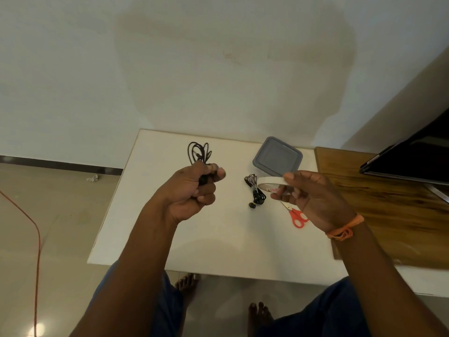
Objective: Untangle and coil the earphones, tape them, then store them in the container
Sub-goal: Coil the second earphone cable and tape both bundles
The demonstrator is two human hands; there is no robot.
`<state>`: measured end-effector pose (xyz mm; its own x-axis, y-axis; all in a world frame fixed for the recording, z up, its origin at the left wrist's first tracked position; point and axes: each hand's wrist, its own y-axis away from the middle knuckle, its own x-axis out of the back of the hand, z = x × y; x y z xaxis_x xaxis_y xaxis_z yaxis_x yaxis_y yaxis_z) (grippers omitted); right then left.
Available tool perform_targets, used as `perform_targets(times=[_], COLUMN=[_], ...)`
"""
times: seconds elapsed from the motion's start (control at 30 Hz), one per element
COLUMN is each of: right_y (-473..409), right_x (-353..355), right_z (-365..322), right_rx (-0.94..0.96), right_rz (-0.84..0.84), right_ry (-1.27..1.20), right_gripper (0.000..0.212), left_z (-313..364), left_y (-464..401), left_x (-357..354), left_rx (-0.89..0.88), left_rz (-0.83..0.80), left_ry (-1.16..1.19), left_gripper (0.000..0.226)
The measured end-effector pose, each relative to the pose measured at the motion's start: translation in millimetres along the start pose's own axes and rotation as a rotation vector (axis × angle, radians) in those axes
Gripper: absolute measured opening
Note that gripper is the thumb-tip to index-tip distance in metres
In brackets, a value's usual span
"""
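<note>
An orange cable (37,239) runs along the floor at far left. A white worktop (150,227) stands against the wall.

The left hand (192,190) is raised above the worktop, its fingers curled tight round a coiled bundle of black earphones (199,153). The coil's long axis runs away from the person, with the loops standing up out of the fist and pointing toward the wall. The lower part of the bundle is hidden inside the grip.

A second earphone bundle (255,190), black with a lighter band about its middle, lies on the worktop between the two hands. Its long axis runs roughly away from the person, slightly slanted, with a dark earbud at the near end.

A grey lidded container (277,155) sits on the worktop behind it, near the far edge, lid on.

The right hand (308,193) holds a roll of white tape (269,184) pinched between thumb and fingers, the roll lying nearly flat. Red print shows on the inner core, too small and partly covered to be read.

Red-handled scissors (297,218) lie on the worktop beneath the right hand, handles toward the person. An orange thread band (345,229) circles the right wrist. A wooden board (388,203) adjoins the worktop on the right, bearing a dark screen (413,159).
</note>
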<state>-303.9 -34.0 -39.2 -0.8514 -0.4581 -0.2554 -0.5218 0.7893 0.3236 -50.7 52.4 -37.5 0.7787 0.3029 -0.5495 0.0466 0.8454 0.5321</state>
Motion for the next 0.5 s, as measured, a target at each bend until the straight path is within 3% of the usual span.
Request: perform_targets(times=[0.1, 0.27, 0.43, 0.5], right_y=[2.1, 3.8, 11.7, 10.9], right_x=[12.3, 25.0, 31.8, 29.0], right_z=[-1.8, 21.8, 51.0, 62.6], right_rx=[-0.038, -0.160, -0.175, -0.156], right_rz=[-0.029, -0.041, -0.064, -0.059], right_ry=[-0.129, -0.026, 0.442, 0.683], right_gripper=[0.044, 0.047, 0.008, 0.004], left_z=[3.9, 5.1, 4.2, -4.6], left_y=[2.2, 11.3, 8.6, 5.0], left_x=[10.3, 9.9, 18.0, 18.9], left_rx=[-0.036, -0.098, -0.167, -0.146], left_rz=[-0.009, -0.081, 0.071, 0.125], left_ry=[0.001, -0.280, -0.765, -0.855], left_gripper=[0.022, 0.024, 0.019, 0.017])
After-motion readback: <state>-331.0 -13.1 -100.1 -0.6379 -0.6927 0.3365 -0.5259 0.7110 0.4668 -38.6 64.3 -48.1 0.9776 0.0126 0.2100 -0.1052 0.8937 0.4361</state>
